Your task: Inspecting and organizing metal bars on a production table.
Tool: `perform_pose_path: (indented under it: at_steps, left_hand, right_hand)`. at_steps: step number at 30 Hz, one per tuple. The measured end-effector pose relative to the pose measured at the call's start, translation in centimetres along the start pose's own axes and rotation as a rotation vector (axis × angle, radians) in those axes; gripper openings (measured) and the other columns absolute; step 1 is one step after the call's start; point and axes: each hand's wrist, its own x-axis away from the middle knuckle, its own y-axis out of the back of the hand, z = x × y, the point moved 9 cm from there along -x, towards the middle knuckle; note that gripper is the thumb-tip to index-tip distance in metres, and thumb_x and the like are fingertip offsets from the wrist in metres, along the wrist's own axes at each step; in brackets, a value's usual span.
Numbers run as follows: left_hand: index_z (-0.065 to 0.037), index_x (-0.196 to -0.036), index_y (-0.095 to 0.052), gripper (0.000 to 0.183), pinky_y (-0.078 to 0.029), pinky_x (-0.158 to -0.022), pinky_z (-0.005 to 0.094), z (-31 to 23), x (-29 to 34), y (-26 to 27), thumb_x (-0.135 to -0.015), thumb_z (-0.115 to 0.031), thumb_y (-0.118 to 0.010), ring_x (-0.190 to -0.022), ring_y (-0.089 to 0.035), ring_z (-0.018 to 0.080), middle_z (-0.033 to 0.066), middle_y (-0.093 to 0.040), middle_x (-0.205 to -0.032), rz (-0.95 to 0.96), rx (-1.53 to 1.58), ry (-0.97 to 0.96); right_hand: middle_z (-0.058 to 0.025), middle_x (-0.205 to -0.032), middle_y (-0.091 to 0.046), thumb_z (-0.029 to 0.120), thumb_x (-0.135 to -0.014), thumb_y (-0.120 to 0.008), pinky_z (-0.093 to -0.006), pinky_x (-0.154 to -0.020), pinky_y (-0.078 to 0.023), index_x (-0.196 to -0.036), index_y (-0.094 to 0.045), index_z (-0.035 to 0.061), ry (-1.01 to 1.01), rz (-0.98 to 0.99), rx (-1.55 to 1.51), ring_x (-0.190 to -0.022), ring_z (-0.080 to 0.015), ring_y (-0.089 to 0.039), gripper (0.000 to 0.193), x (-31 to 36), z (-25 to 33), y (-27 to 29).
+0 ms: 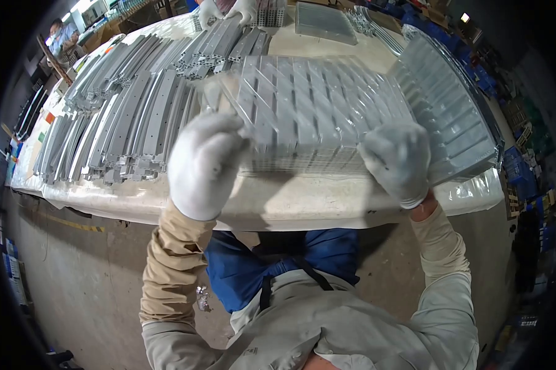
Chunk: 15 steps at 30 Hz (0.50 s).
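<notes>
A clear ribbed plastic tray [320, 105], smeared by motion, spans the space between my gloved hands above a stack of similar trays [302, 161]. At its left end, my left hand [207, 161] is closed with the fingers bent at the edge. My right hand [399, 159], also in a white glove, is curled at the near right corner. The fingertips of both hands are partly hidden. Left of the stack lie rows of grey metal profiles [136, 114] with small holes along them.
Another ribbed clear tray [441, 105] leans at the table's right side. A flat clear tray [325, 23] and thin metal rods [379, 32] lie at the back. Across the table, another person's gloved hands [227, 11] are at the profiles. The table's film-covered edge [290, 216] is before me.
</notes>
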Motion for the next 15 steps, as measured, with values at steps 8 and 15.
perform_pose_path:
  at_steps: [8, 15]
  left_hand:
    - [0.004, -0.115, -0.065, 0.02, -0.065, -0.079, 0.0335, 4.2, -11.6, 9.3, -0.1, -0.009, -0.066, -0.095, -0.075, 0.0251, 0.0162, -0.074, -0.103, -0.425, 0.304, 0.107]
    - [0.001, -0.113, -0.07, 0.027, -0.062, -0.07, 0.031, 12.9, -13.4, 6.6, -0.099, -0.023, -0.071, -0.084, -0.073, 0.0196, 0.0129, -0.074, -0.095, -0.384, 0.449, 0.66]
  right_hand:
    - [-0.0186, -0.143, -0.057, 0.049, -0.094, -0.073, -0.0429, -0.111, -0.045, -0.149, -0.048, -0.0022, -0.645, -0.293, 0.144, -0.129, -0.0315, -0.059, 0.079, 2.5, -15.0, 5.8]
    - [-0.0128, -0.127, -0.066, 0.026, -0.1, -0.07, -0.0353, -0.099, -0.054, -0.156, -0.041, 0.0022, -1.026, -0.304, -1.053, -0.108, -0.0216, -0.069, 0.067, 6.1, -16.9, 2.4]
